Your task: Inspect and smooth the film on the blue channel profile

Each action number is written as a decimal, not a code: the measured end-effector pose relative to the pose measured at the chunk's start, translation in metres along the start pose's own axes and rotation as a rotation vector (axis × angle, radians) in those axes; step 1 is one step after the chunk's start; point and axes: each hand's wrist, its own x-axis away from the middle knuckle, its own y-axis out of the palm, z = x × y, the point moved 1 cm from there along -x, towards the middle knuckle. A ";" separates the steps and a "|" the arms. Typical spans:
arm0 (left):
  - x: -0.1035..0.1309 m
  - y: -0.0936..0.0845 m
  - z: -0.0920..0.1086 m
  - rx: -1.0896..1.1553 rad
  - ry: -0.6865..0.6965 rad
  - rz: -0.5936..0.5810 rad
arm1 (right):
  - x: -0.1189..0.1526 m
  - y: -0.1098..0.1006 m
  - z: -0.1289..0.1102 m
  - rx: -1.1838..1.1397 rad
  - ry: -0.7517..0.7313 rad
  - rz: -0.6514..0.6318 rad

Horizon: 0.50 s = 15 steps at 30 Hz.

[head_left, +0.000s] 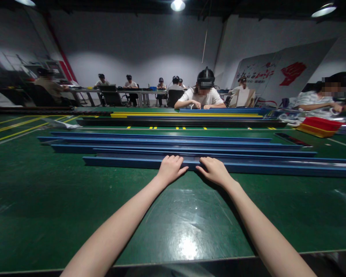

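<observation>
A long blue U-shaped channel [127, 161] lies across the green table, nearest to me. My left hand [170, 169] is closed on its near wall, fingers curled over the top edge and thumb along the front face. A short way to the right, my right hand [215, 170] grips the same channel in the same way, its thumb pointing at the left thumb. The fingertips of both hands are hidden inside the channel. Just behind lie several more blue channels [75, 148], roughly parallel to the held one.
Farther back on the green table [75, 215] are a black strip [161, 123] and a yellow strip [187, 115]. A dark phone [293, 140] and a red-and-yellow pouch [318, 127] lie at the right. A co-worker [203, 94] leans over the far side; others sit beyond.
</observation>
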 end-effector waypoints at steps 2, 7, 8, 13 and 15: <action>0.000 0.000 0.000 -0.005 0.001 -0.003 | 0.000 0.000 0.000 -0.001 -0.002 -0.001; 0.000 0.000 0.000 -0.016 0.001 -0.006 | 0.000 0.001 0.000 0.007 -0.003 0.000; 0.000 0.000 0.000 -0.019 0.002 -0.006 | 0.000 0.001 0.000 0.007 -0.002 0.000; 0.000 0.001 0.000 -0.019 0.005 -0.003 | 0.000 0.000 0.000 0.009 -0.004 0.003; 0.000 0.002 0.000 -0.020 0.005 -0.002 | 0.000 -0.001 0.000 0.010 -0.005 0.004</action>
